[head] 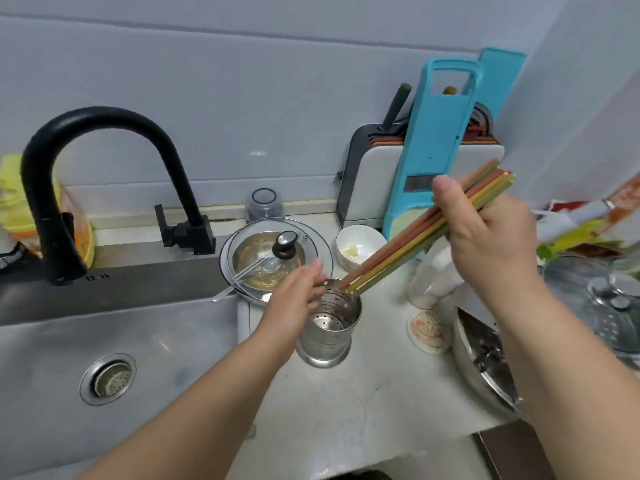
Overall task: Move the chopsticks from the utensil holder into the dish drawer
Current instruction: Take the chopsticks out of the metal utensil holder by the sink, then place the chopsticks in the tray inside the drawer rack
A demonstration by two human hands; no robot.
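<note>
A bundle of several coloured chopsticks (408, 239), red, orange, yellow and green, slants up to the right, its lower tips just at the rim of the steel perforated utensil holder (327, 327). My right hand (485, 230) is closed around the bundle's upper part. The holder stands on the white counter beside the sink. My left hand (298, 299) rests against the holder's left side near the rim, fingers extended. No dish drawer is in view.
A steel sink (114, 362) with a black faucet (86, 174) lies left. Behind the holder sit a glass lid on a dish (277, 258) and a small white bowl (358, 245). A blue slicer (436, 147) leans on a knife block. A steel bowl (481, 368) sits right.
</note>
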